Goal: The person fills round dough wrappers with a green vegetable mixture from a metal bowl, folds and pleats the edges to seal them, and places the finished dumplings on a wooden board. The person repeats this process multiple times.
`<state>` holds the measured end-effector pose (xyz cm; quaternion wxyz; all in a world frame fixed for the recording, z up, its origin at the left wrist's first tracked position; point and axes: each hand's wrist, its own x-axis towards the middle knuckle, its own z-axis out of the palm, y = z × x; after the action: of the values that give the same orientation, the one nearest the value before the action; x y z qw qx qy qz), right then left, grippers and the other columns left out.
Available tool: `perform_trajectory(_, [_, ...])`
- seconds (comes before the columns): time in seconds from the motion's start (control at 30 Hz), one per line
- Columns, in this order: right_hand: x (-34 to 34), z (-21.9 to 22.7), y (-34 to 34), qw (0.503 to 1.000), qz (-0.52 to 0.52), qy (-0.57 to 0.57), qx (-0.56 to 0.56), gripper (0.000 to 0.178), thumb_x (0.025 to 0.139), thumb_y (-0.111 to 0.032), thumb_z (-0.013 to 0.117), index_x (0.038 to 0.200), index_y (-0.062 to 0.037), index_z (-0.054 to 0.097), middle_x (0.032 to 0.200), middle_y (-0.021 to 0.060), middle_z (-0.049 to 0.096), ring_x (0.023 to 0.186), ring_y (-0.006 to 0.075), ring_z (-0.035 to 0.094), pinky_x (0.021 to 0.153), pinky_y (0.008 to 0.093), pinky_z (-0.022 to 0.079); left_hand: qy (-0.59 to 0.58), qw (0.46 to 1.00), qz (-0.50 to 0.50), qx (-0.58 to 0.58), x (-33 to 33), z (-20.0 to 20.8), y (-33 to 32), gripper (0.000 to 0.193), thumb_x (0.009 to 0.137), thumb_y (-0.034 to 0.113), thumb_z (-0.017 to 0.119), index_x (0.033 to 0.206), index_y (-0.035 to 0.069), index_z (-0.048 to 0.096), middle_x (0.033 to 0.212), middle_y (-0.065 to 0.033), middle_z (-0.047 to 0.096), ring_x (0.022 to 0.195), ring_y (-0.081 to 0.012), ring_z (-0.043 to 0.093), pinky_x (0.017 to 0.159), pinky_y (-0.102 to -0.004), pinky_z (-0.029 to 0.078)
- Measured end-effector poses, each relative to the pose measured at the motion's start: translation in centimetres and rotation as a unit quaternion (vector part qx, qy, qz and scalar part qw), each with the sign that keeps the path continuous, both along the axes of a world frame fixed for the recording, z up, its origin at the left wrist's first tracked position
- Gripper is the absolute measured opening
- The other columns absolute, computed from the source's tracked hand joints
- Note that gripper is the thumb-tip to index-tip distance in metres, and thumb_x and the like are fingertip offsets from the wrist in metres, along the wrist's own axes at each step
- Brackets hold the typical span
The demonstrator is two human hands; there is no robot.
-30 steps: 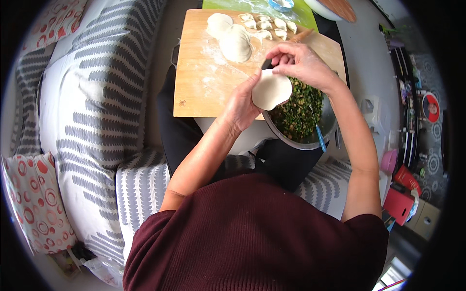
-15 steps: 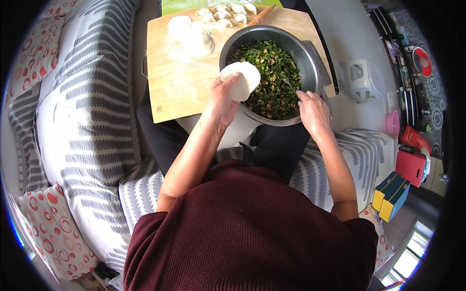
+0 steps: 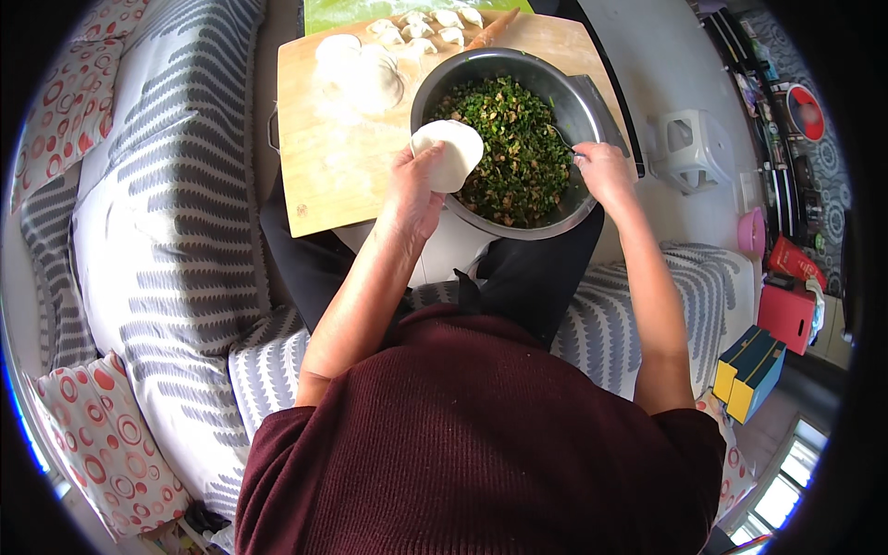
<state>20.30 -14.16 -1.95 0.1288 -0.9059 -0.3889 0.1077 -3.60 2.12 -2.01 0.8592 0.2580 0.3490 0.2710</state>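
My left hand (image 3: 415, 190) holds a round white dough wrapper (image 3: 453, 153), thumb on top, over the left rim of a big metal bowl (image 3: 585, 111). Chopped green filling with brownish bits (image 3: 504, 153) covers the bowl's bottom. At the bowl's right side my right hand (image 3: 606, 174) is closed on the handle of a spoon (image 3: 562, 139), its far end down at the filling's edge. A wooden board (image 3: 342, 185) lies under the bowl. On it sit a floury stack of wrappers (image 3: 372, 81) and several folded dumplings (image 3: 419, 30).
A wooden rolling pin (image 3: 493, 30) lies beside the dumplings, with a green mat (image 3: 370, 9) beyond the board. On the left runs a sofa with a striped cover (image 3: 176, 185). A white plastic stool (image 3: 689, 148) stands on the floor to the right.
My right hand has moved up and slightly right with the spoon, toward the bowl's right wall. My left hand and the wrapper have shifted slightly left.
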Motion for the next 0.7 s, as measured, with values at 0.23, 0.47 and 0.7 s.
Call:
perform_trajectory(0.23, [0.2, 2.9, -1.8, 0.897, -0.129, 0.403, 0.127, 0.026, 0.084, -0.007, 0.061, 0.108, 0.0023, 0.068, 0.067, -0.0006, 0.057, 0.050, 0.0014, 0.037, 0.040, 0.0188, 0.025, -0.009, 1.000, -0.006, -0.005, 0.6, 0.4, -0.4, 0.031, 0.093, 0.010, 0.056, 0.121, -0.003, 0.054, 0.115, -0.0143, 0.063, 0.102, -0.0221, 0.063, 0.086, -0.0343, 0.053])
perform_trajectory(0.47, [-0.7, 4.3, -3.2, 0.831, -0.139, 0.500, 0.200, 0.030, 0.087, -0.009, 0.061, 0.115, 0.0034, 0.063, 0.073, 0.0002, 0.057, 0.049, -0.0008, 0.036, 0.041, 0.0152, 0.023, -0.037, 0.999, -0.025, 0.010, 1.4, 0.0, -0.7, 0.040, 0.098, 0.027, 0.047, 0.125, -0.002, 0.052, 0.119, -0.0145, 0.062, 0.108, -0.0247, 0.061, 0.092, -0.0367, 0.048])
perform_trajectory(0.7, [-3.8, 7.0, -2.4, 0.811, -0.102, 0.522, 0.243, 0.029, 0.089, -0.009, 0.062, 0.115, 0.0036, 0.063, 0.074, 0.0018, 0.059, 0.049, -0.0013, 0.037, 0.042, 0.0136, 0.025, -0.075, 0.995, -0.019, -0.060, 3.9, 0.3, -2.0, 0.047, 0.100, 0.044, 0.041, 0.124, 0.004, 0.053, 0.117, -0.0077, 0.061, 0.109, -0.0212, 0.059, 0.095, -0.0359, 0.046])
